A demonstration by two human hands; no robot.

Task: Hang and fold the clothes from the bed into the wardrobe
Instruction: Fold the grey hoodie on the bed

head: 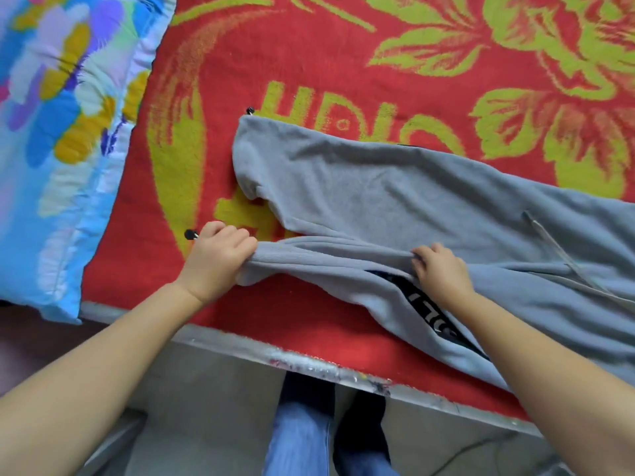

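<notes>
A pair of grey sweatpants (395, 201) lies spread on the bed's red and yellow-green blanket (309, 63), legs pointing left. The far leg lies flat. My left hand (216, 259) grips the ribbed cuff of the near leg, lifted slightly off the blanket. My right hand (439, 269) pinches a fold of the same leg further along, beside a black side stripe (426, 310) with white letters. A pale drawstring (556, 249) trails over the fabric at the right. Small black toggles (190, 234) show at each cuff.
A blue flowered pillow or quilt (62, 132) lies at the bed's left end. The bed's grey metal edge (309, 364) runs across in front of me. Below it I see my legs in blue jeans (299, 434) and the floor.
</notes>
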